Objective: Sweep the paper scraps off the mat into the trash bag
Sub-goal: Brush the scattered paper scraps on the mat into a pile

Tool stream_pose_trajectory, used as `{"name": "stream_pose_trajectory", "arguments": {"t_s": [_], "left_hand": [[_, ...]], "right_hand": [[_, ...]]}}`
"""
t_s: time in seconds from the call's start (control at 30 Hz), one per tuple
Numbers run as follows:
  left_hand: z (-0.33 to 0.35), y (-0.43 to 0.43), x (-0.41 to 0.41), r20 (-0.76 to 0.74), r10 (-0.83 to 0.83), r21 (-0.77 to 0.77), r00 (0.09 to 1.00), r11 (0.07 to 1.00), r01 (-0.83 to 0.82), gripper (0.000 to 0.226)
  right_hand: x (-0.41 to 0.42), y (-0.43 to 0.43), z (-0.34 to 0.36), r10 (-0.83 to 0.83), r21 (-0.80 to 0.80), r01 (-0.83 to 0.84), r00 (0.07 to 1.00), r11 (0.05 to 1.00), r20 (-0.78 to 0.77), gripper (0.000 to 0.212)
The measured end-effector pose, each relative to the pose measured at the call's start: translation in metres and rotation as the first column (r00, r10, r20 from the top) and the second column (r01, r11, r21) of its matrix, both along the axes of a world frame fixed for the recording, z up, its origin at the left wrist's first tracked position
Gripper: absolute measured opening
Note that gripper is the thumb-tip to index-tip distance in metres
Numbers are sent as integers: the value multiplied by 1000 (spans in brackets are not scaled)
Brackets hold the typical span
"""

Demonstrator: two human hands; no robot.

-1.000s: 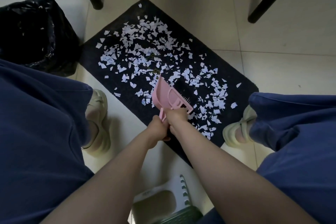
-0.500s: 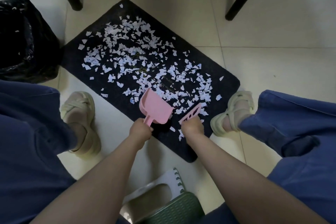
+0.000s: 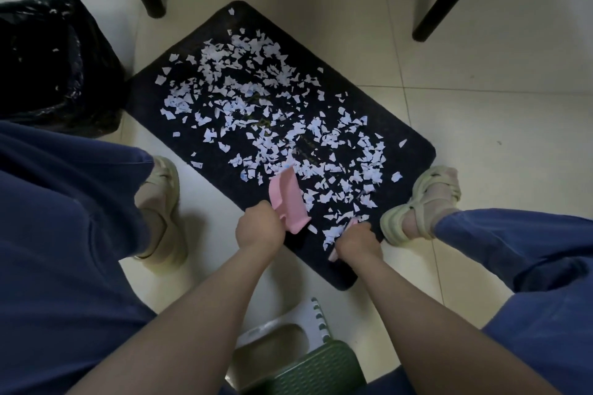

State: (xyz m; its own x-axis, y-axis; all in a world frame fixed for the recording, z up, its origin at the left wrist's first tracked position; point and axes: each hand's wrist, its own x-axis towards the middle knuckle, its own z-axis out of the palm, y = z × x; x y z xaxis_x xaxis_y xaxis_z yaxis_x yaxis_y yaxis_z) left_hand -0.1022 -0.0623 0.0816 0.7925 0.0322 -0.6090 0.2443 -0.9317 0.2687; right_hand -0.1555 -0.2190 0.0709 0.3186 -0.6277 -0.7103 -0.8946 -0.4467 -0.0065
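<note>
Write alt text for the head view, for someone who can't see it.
A person's left hand grips a pink dustpan and the right hand a pink brush at the near edge of a black mat strewn with white paper scraps. A black trash bag stands on the tile floor beside the mat's left corner.

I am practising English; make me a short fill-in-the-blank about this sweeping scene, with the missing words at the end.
1. The left hand holds the dustpan and the right hand holds the brush; both tools are ____ in colour.
2. The paper scraps lie on a ____ mat.
3. The trash bag stands on the person's ____ side.
Missing words: pink; black; left.
</note>
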Motion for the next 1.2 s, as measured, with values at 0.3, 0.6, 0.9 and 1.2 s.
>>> {"name": "stream_pose_trajectory", "arguments": {"t_s": [0.3, 0.6, 0.9, 1.2], "left_hand": [[-3, -4, 6, -10, 48, 46, 999, 998, -47, 23], [2, -7, 9, 65, -56, 192, 996, 981, 42, 27], [-4, 2, 15, -22, -56, 232, 998, 971, 59, 29], [5, -16, 18, 11, -101, 277, 995, 956, 94, 32]], "right_hand": [[5, 3, -12, -35, 281, -31, 973, 959, 226, 28], [6, -3, 4, 78, 113, -128, 927, 985, 368, 21], [-21, 1, -31, 33, 163, -79, 963, 983, 267, 27], [-26, -10, -27, 95, 130, -106, 992, 986, 83, 27]]}}
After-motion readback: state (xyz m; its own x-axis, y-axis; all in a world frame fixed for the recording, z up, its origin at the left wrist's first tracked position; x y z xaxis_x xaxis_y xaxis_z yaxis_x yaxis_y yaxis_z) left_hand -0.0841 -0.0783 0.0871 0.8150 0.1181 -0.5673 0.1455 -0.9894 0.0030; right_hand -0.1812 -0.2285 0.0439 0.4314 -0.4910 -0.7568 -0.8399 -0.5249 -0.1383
